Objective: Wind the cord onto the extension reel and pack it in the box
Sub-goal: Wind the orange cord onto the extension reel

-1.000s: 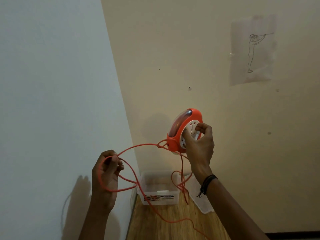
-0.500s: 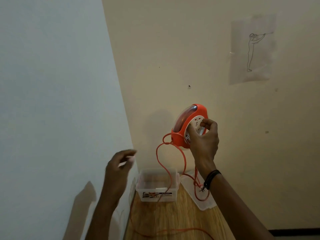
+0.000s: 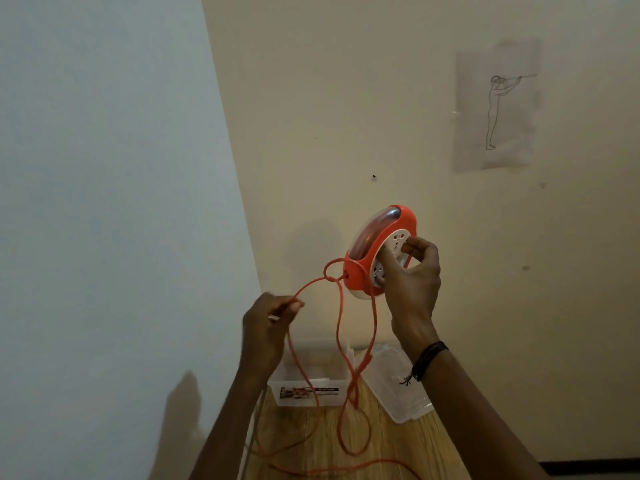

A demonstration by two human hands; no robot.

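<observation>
Two walls are meeting in a corner: a pale blue wall [image 3: 97, 202] at left and a cream wall [image 3: 346, 98] carrying one sheet with a line drawing [image 3: 497, 107]. Below, one wooden table [image 3: 398, 452] is running into that corner, its far end taken up by one clear plastic box [image 3: 310, 393] and one clear lid [image 3: 398, 393] lying just beside it, while the near boards are lying open under loose cord. One orange extension reel [image 3: 379, 252] is hanging in the air above the box, gripped by the right hand [image 3: 412, 289], whose fingers are curling onto its white socket face. One orange cord [image 3: 341, 341] is looping down from the reel to the table, and the left hand [image 3: 266, 330] is pinching it between narrowed fingertips.
</observation>
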